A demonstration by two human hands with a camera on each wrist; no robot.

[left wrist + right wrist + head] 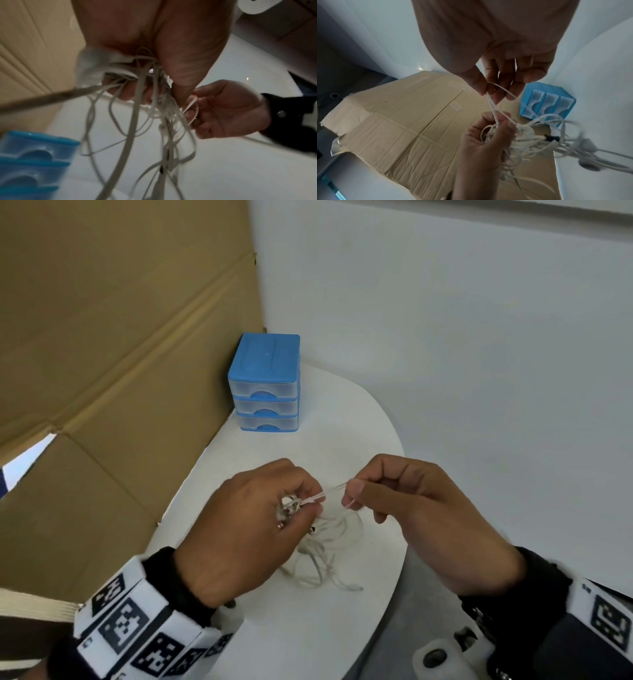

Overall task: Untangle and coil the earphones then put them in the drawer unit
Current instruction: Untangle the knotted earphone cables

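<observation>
A tangle of white earphones (318, 559) hangs from my hands above the white table (291, 628). My left hand (253, 525) grips the knotted bundle (522, 136) of cable in its curled fingers. My right hand (411, 508) pinches a loop of cable (498, 89) between thumb and fingers and holds it taut towards the left hand. Loose loops (137, 135) dangle below. The blue drawer unit (265, 385), with three clear drawers all closed, stands at the back of the table.
A large flattened cardboard sheet (120, 354) leans along the left side, beside the drawer unit. A white wall (445, 320) runs behind and to the right. The table's curved edge (394, 587) passes under my right wrist.
</observation>
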